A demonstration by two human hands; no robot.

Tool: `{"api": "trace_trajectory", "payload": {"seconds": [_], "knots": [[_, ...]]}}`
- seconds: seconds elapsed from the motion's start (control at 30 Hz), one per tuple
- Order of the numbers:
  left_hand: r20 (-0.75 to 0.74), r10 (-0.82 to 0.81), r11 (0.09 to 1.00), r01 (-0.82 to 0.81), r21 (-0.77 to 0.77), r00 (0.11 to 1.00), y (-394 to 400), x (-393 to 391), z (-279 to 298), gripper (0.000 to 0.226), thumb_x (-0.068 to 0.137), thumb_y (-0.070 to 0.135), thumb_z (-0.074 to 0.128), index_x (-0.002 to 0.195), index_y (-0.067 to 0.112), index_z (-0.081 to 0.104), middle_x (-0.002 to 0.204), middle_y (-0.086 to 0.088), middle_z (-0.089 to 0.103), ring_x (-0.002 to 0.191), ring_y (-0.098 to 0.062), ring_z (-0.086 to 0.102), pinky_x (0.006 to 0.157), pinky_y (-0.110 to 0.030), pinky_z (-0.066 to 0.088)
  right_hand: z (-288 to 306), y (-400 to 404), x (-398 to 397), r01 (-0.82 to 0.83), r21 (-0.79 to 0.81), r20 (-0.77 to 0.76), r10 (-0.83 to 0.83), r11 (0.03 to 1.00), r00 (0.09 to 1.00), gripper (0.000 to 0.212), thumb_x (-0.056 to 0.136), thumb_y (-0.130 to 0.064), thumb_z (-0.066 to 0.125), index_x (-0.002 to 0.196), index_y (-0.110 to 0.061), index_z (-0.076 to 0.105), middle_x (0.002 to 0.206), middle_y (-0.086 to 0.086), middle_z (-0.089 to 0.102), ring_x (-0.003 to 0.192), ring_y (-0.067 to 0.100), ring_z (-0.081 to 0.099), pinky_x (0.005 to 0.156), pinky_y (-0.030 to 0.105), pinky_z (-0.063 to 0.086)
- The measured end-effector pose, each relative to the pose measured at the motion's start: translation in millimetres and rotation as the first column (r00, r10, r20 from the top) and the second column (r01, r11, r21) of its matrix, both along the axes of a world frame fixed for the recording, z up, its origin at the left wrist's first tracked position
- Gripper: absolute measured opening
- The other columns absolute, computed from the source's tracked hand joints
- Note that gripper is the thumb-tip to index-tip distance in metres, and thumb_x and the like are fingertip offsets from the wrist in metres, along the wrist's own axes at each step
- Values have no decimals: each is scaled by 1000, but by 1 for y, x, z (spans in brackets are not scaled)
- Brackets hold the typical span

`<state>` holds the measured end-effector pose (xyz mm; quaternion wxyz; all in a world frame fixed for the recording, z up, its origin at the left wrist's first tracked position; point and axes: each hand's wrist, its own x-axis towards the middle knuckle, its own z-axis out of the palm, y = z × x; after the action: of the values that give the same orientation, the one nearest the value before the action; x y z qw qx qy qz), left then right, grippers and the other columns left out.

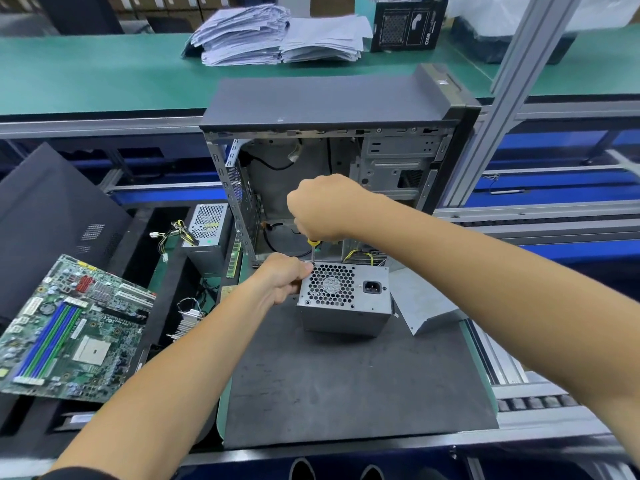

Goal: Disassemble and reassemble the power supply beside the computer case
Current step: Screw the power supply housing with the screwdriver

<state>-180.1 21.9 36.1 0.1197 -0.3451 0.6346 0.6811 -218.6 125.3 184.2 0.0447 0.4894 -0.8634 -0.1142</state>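
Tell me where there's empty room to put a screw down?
The dark mat is bare between the power supply and its near edge. Left is crowded: the motherboard, a heatsink and a second supply. A metal cover lies right.

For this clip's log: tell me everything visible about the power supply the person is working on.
The power supply is a grey sheet-metal box standing on the dark mat in front of the open computer case. Its upward face has a honeycomb fan grille and a black power socket. The left hand grips its left upper edge; the right hand holds a yellow-handled screwdriver with its tip at the top-left corner. Yellow wires show behind it.
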Motion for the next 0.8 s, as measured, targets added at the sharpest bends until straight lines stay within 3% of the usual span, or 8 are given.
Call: {"api": "trace_trajectory", "payload": {"seconds": [0.1, 0.17, 0.27, 0.37, 0.47, 0.57, 0.7, 0.8], "knots": [[-5, 1, 1000, -1, -10, 1000, -1, 1, 0, 4, 90, -5, 55, 89, -3, 58, 90, -14, 64, 77, -22, 63, 65, -35, 53, 3, -2, 0, 12, 17, 25, -13, 1000, 1000, 25, 93, -20, 48, 73, -10, 38, 67, 3, 37, 54, 23, 42, 44, 26, 25], [-11, 8, 1000, -8, -14, 1000, 0, 1, 2, 5, 89, -5, 55, 87, -1, 57, 85, -12, 63, 74, -20, 62, 62, -33, 52, 6, -1, 1, 3, 56, 134, -11, 998, 991, 15, 90, -22, 53, 88, -8, 48, 84, 7, 44, 63, 23, 48, 48, 29, 31], [-12, 20, 1000, -20, -19, 1000, 1, 2, 4, 11, 89, -6, 56, 81, 1, 56, 81, -10, 61, 72, -17, 59, 56, -29, 50, 11, 1, 2, -47, 72, 216, 31, 996, 976, 13, 83, -10, 56, 95, -7, 52, 100, 8, 48, 70, 14, 48, 52, 28, 37], [-15, 26, 1000, -26, -1, 1000, 2, 2, 4, 14, 89, -7, 55, 78, 1, 56, 79, -10, 62, 70, -17, 61, 54, -29, 50, 14, 1, 3, -7, -25, 184, 11, 1000, 983, 14, 77, -1, 60, 78, -10, 49, 86, 9, 53, 65, 23, 53, 47, 27, 37], [-16, 37, 999, -37, 4, 999, 3, 3, 3, 14, 90, -7, 55, 78, 1, 57, 79, -11, 62, 69, -17, 61, 53, -29, 50, 13, 2, 3, 9, -56, 175, 1, 998, 985, 33, 81, -5, 61, 62, -14, 36, 68, 3, 41, 52, 17, 44, 42, 24, 27], [-17, 28, 1000, -28, -1, 999, 3, 3, 3, 12, 90, -6, 55, 80, 1, 56, 81, -10, 61, 71, -17, 60, 56, -29, 50, 9, -1, 4, 11, -57, 151, -3, 998, 989, 39, 93, -20, 54, 63, -17, 28, 66, 2, 34, 52, 16, 39, 43, 26, 24], [-13, 27, 1000, -27, -11, 1000, 3, 3, 2, 9, 90, -5, 55, 83, 0, 57, 84, -11, 62, 74, -18, 60, 65, -34, 51, 4, -4, 4, 23, -41, 25, -21, 999, 999, 35, 100, -27, 41, 69, -11, 34, 62, 1, 35, 50, 17, 37, 44, 28, 24], [-18, 22, 1000, -23, -18, 1000, 3, 4, 3, 9, 90, -5, 56, 83, 0, 57, 84, -11, 62, 74, -18, 60, 65, -34, 51, 8, 1, 1, 39, -4, 95, -38, 999, 995, 38, 98, -37, 46, 76, -6, 39, 74, 3, 43, 56, 20, 43, 48, 29, 29]]}}
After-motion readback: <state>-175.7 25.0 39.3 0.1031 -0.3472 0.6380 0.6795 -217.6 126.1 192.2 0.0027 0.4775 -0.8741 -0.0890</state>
